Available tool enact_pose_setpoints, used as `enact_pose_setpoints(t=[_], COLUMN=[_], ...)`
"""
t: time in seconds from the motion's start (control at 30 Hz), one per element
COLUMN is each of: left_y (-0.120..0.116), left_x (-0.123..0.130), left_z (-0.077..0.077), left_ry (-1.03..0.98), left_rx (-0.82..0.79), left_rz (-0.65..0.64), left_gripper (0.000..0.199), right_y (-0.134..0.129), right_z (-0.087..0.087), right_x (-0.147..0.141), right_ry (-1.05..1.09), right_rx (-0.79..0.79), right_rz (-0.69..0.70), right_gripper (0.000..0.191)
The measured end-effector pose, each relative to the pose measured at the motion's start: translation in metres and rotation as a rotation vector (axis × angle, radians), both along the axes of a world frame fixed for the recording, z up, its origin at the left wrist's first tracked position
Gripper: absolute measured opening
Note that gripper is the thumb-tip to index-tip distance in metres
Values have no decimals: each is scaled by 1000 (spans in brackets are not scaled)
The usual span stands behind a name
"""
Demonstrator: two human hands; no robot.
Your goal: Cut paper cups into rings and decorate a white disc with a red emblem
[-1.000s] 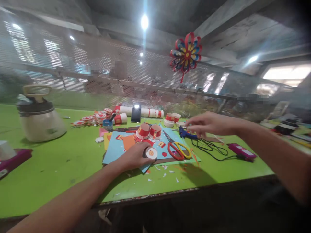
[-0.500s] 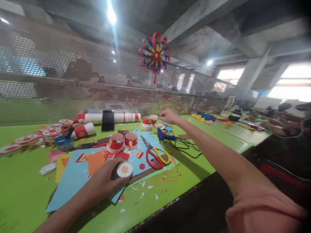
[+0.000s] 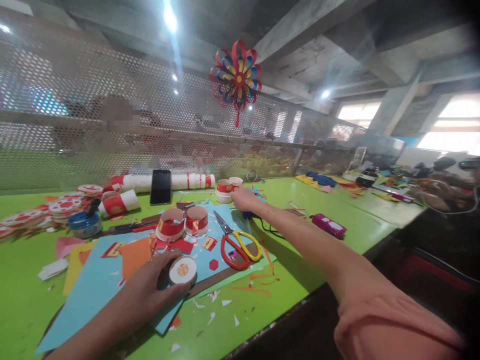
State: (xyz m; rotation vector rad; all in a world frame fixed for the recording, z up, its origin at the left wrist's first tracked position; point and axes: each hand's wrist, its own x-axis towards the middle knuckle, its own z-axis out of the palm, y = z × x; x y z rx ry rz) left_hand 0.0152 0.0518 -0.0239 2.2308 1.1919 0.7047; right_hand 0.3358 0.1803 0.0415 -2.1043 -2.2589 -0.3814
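My left hand (image 3: 161,285) is closed round a small white round piece (image 3: 183,270) with an orange pattern on top, above the blue paper (image 3: 101,275). My right hand (image 3: 243,198) reaches to the back of the table, beside small red and white paper cups (image 3: 225,190); its fingers are partly hidden, and whether they hold anything does not show. Two red and white paper rings (image 3: 170,226) stand on the blue paper. Scissors (image 3: 238,245) with red and yellow handles lie open to their right.
A phone (image 3: 161,187) leans on a long white roll (image 3: 183,181). Blue jar (image 3: 85,224) and patterned discs (image 3: 65,206) are at left. A purple object (image 3: 329,226) lies beyond my right forearm. A paper flower (image 3: 239,79) hangs above.
My right hand has moved left and down towards the small cups, over the blue glue gun. The purple object now shows past my forearm. My left hand still holds the round piece.
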Motion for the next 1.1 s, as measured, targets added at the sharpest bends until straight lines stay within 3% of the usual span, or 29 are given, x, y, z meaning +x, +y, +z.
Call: enact_pose_setpoints(t=[0.1,0.27,0.5,0.67,0.8,0.93,1.1], left_y=[-4,-7,0,1,2,5,5], left_x=[2,5,1,2,1,0,0], left_z=[3,2,-5,-12,-14,-13,-11], left_ry=[-19,-82,-5,-63,-86,-36,-26], left_rx=[-34,29,35,48,64,51,41], left_rz=[21,65,30,62,81,45,74], left_gripper=[46,42,48,48,49,50,53], right_y=[11,-9,-53,-56,-62,-63,-44], right_z=[4,10,-29,-54,-64,-46,9], right_x=[-6,33,72,76,82,107,155], right_ry=[-8,3,25,79,136,189,191], right_rx=[20,53,-65,38,149,271,295], right_rz=[-22,-154,-104,-83,-48,-74,-97], right_gripper=[31,30,29,31,29,30,31])
